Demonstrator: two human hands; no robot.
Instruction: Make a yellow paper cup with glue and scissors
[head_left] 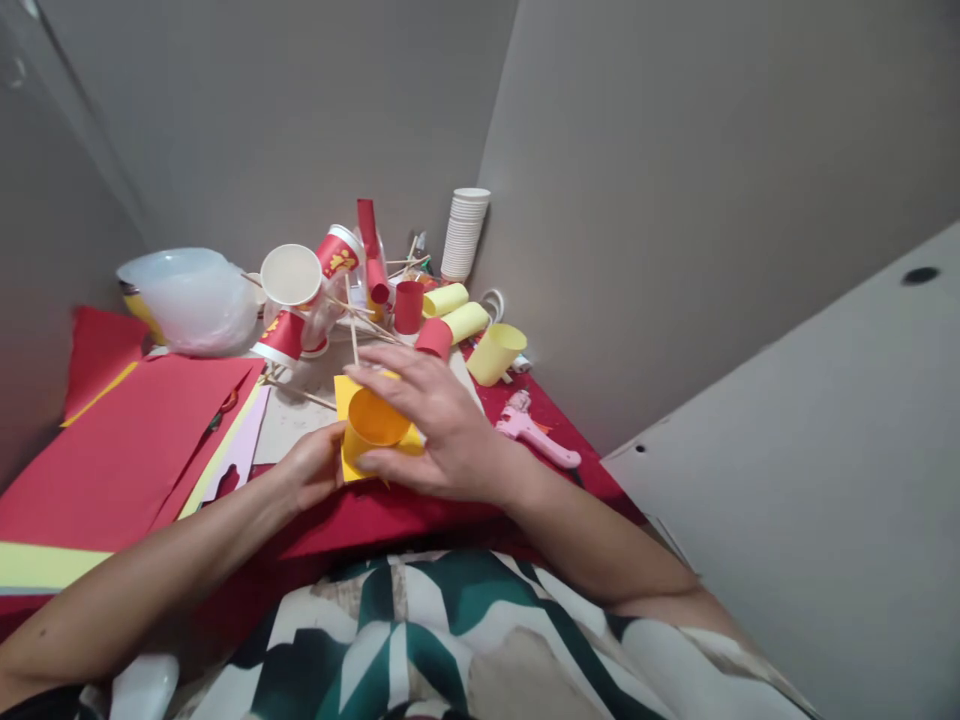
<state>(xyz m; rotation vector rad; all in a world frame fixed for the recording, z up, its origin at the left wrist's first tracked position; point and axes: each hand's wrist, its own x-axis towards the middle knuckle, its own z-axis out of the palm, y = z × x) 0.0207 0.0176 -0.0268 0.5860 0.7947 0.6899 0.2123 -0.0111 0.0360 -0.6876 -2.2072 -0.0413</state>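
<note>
An orange-yellow paper tube [377,420] stands on a square yellow sheet [344,391], its round mouth facing up toward me. My right hand [442,425] curves around the tube, thumb on the near side and fingers on the far side. From the left, my left hand [319,466] grips the sheet's edge; its fingertips are partly hidden behind the paper. Just beyond my hands lie several thin wooden sticks [355,335]. A pink glue gun [538,430] rests right of my right wrist.
Red paper sheets [142,440] cover the left side. Behind are red-and-white paper cups [281,337], a plastic bag [196,300], a red paper tube [408,306], a pale yellow tube [496,355] and stacked white cups [466,235]. Grey walls [675,180] enclose the red-covered table [420,518].
</note>
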